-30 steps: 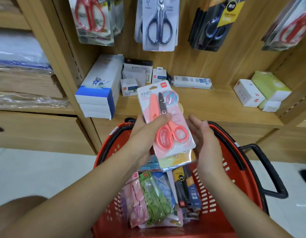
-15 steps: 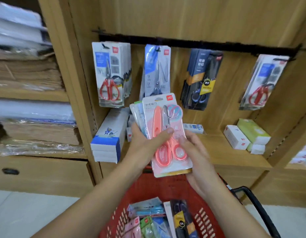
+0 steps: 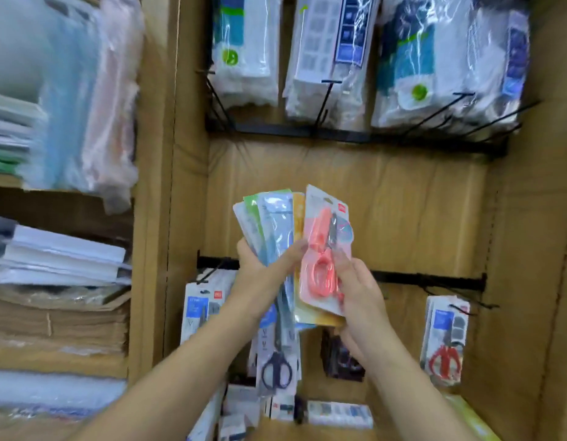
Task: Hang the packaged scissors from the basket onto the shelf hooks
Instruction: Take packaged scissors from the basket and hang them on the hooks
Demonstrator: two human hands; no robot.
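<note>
We hold a fan of scissor packs (image 3: pixel 275 224) in our left hand (image 3: pixel 263 275) before the shelf back, and our right hand (image 3: pixel 355 294) grips the front pack — the pink scissors (image 3: pixel 323 259). At 12 o'clock stands an upper hook rail (image 3: pixel 355 136); behind the hands, a lower rail (image 3: pixel 428 278).

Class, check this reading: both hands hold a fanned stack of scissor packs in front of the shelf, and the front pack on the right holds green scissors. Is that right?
Not quite. The head view shows the front pack holds pink scissors, not green. The rest stands: the left hand and right hand hold the fanned stack in front of the shelf.
</note>
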